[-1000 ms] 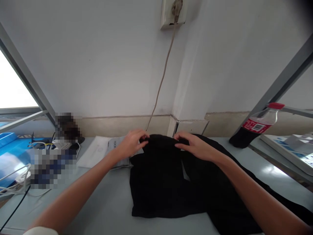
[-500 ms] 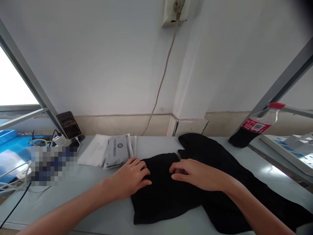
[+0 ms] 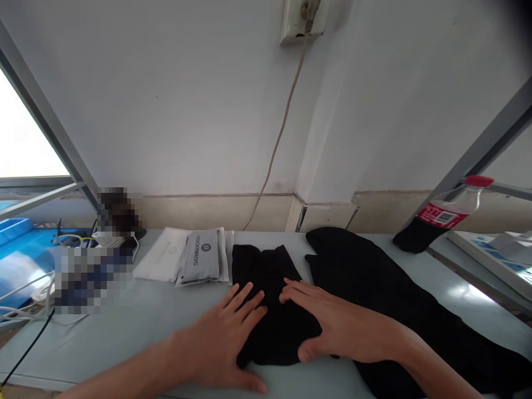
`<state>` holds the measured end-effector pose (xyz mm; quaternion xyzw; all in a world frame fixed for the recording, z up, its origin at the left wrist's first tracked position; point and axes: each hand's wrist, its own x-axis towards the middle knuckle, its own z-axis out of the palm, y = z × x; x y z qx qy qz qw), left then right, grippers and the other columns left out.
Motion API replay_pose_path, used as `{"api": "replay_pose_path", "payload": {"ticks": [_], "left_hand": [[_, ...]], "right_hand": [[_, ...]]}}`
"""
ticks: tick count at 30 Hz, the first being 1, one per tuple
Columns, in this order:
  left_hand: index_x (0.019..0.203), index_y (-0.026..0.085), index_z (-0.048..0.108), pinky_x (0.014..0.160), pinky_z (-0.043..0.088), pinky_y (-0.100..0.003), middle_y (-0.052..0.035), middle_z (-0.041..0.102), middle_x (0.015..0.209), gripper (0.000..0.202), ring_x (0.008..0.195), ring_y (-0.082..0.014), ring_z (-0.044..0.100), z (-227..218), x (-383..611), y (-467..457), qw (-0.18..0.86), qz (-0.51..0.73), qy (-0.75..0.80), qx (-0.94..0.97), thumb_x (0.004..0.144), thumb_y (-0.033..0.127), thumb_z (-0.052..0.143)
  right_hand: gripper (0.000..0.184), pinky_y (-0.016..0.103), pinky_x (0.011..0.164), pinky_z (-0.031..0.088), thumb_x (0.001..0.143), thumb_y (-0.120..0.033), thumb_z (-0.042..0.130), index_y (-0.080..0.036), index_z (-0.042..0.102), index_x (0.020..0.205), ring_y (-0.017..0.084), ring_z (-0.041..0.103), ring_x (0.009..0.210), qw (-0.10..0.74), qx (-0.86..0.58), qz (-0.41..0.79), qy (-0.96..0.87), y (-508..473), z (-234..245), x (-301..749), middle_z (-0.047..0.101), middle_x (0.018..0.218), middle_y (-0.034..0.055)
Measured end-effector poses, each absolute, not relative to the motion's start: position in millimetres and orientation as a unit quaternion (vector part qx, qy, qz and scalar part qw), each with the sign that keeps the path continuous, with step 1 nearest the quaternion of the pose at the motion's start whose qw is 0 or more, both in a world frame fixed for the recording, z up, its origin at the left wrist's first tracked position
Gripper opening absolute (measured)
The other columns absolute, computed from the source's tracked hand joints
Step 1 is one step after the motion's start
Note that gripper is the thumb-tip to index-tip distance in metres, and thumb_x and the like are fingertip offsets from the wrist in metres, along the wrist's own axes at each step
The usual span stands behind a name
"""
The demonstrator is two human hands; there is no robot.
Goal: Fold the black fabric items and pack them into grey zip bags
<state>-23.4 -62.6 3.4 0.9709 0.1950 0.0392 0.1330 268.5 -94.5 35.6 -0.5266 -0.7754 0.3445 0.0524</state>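
Note:
A smaller piece of black fabric [image 3: 268, 271] lies flat on the grey tabletop, with shallow creases and two corners at its far edge. My left hand [image 3: 220, 335] is spread open along its left side, fingertips resting on the fabric and thumb off the near edge. From the right, my right hand [image 3: 328, 316] reaches over it with fingers stretched onto the cloth and thumb held apart at the near right corner. A larger, longer black cloth [image 3: 374, 277] lies to the right, partly under my right forearm. Neither hand grips anything.
Left of the fabric lie a grey ROCKBROS packet [image 3: 203, 257] and a white packet [image 3: 160, 260]. A cola bottle [image 3: 443, 216] leans at the back right beside a metal frame post [image 3: 490, 138]. Cables [image 3: 25, 307] and a blue tray [image 3: 29, 244] occupy the far left.
The smaller black fabric has become narrower and now extends farther back, apart from the larger cloth at its far end. Both hands have opened from curled fingers to spread ones.

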Motion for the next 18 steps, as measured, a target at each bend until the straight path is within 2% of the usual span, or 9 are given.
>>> {"api": "replay_pose_path", "payload": {"ticks": [2, 3, 5, 7, 9, 11, 14, 16, 18], "left_hand": [[0.160, 0.013, 0.030, 0.127, 0.024, -0.053, -0.0173, 0.027, 0.168, 0.080, 0.156, -0.0354, 0.023, 2, -20, -55, 0.097, 0.041, 0.211, 0.972, 0.099, 0.056, 0.058], [0.157, 0.013, 0.035, 0.125, 0.030, -0.051, -0.0180, 0.034, 0.165, 0.071, 0.154, -0.0345, 0.031, 1, -18, -51, 0.074, 0.049, 0.225, 0.970, 0.100, 0.047, 0.059], [0.148, 0.012, 0.047, 0.119, 0.041, -0.047, -0.0182, 0.050, 0.155, 0.055, 0.144, -0.0330, 0.047, -3, -15, -43, 0.029, 0.075, 0.249, 0.965, 0.100, 0.035, 0.062], [0.135, 0.013, 0.056, 0.115, 0.046, -0.046, -0.0168, 0.060, 0.143, 0.039, 0.133, -0.0311, 0.058, -9, -15, -38, -0.007, 0.100, 0.245, 0.964, 0.099, 0.028, 0.062], [0.123, 0.014, 0.061, 0.116, 0.045, -0.046, -0.0156, 0.065, 0.136, 0.024, 0.128, -0.0290, 0.062, -13, -18, -36, -0.026, 0.120, 0.223, 0.967, 0.101, 0.020, 0.056], [0.116, 0.016, 0.063, 0.114, 0.045, -0.046, -0.0126, 0.069, 0.127, 0.021, 0.121, -0.0262, 0.066, -10, -21, -37, -0.003, 0.133, 0.224, 0.965, 0.102, 0.012, 0.048], [0.114, 0.022, 0.063, 0.087, 0.056, -0.036, -0.0040, 0.073, 0.099, 0.022, 0.092, -0.0214, 0.071, 10, -20, -37, 0.129, 0.137, 0.309, 0.932, 0.104, 0.018, 0.043], [0.112, 0.024, 0.062, 0.063, 0.051, -0.028, 0.0009, 0.068, 0.079, 0.024, 0.070, -0.0178, 0.065, 27, -16, -30, 0.238, 0.157, 0.385, 0.878, 0.107, 0.033, 0.040], [0.109, 0.024, 0.061, 0.055, 0.047, -0.026, 0.0024, 0.063, 0.074, 0.031, 0.062, -0.0160, 0.061, 39, -11, -15, 0.326, 0.203, 0.433, 0.815, 0.106, 0.047, 0.039]], "right_hand": [[0.083, 0.052, 0.121, 0.031, 0.081, -0.055, 0.077, -0.028, 0.047, 0.153, 0.041, 0.021, 0.156, 0.040, -0.535, 0.317, -0.782, -96, 31, 272, 0.038, 0.166, 0.0101], [0.076, 0.052, 0.122, 0.030, 0.087, -0.050, 0.071, -0.027, 0.045, 0.155, 0.040, 0.021, 0.156, 0.053, -0.542, 0.286, -0.788, -96, 28, 273, 0.036, 0.167, 0.0101], [0.050, 0.052, 0.116, 0.038, 0.097, -0.040, 0.058, -0.025, 0.053, 0.145, 0.037, 0.040, 0.147, 0.098, -0.563, 0.211, -0.793, -95, 23, 274, 0.046, 0.158, 0.0120], [0.032, 0.050, 0.103, 0.048, 0.098, -0.039, 0.056, -0.025, 0.061, 0.127, 0.034, 0.059, 0.123, 0.129, -0.579, 0.173, -0.786, -96, 19, 276, 0.060, 0.137, 0.0121], [0.026, 0.046, 0.094, 0.053, 0.094, -0.041, 0.063, -0.027, 0.063, 0.116, 0.032, 0.064, 0.107, 0.132, -0.576, 0.198, -0.782, -101, 16, 278, 0.066, 0.121, 0.0084], [0.025, 0.045, 0.096, 0.053, 0.093, -0.038, 0.065, -0.029, 0.064, 0.117, 0.030, 0.063, 0.109, 0.138, -0.556, 0.232, -0.786, -105, 14, 282, 0.067, 0.120, 0.0061], [0.023, 0.043, 0.100, 0.050, 0.100, -0.033, 0.051, -0.031, 0.065, 0.118, 0.028, 0.063, 0.111, 0.183, -0.549, 0.265, -0.771, -101, 18, 288, 0.068, 0.120, 0.0044], [0.024, 0.040, 0.094, 0.053, 0.101, -0.037, 0.049, -0.031, 0.064, 0.118, 0.025, 0.066, 0.103, 0.229, -0.559, 0.307, -0.735, -88, 26, 292, 0.070, 0.112, 0.0032], [0.026, 0.037, 0.083, 0.056, 0.099, -0.045, 0.052, -0.030, 0.063, 0.118, 0.024, 0.067, 0.091, 0.269, -0.568, 0.367, -0.686, -67, 35, 296, 0.069, 0.098, 0.0016]]}}
